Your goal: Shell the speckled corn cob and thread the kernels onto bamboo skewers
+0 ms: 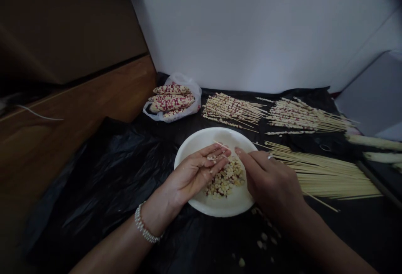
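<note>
My left hand (196, 171), palm up over the left side of a white bowl (185, 152), cradles a few pale corn kernels (213, 157) on its slightly curled fingers. At the bowl's right edge my right hand (270, 173) is pinched on a thin skewer (323, 203). The skewer's tip reaches over the left fingertips, and its back end sticks out behind the right hand. Loose yellow and dark kernels (224, 182) lie in the bowl below both hands.
Corn cobs (172, 100) lie in a clear bag at the back. Two piles of kernel-threaded skewers (230, 108) (295, 115) sit beside them. Bare skewers (339, 177) fan out at the right, near stripped cobs (377, 142). Stray kernels (262, 240) lie on black plastic (119, 173).
</note>
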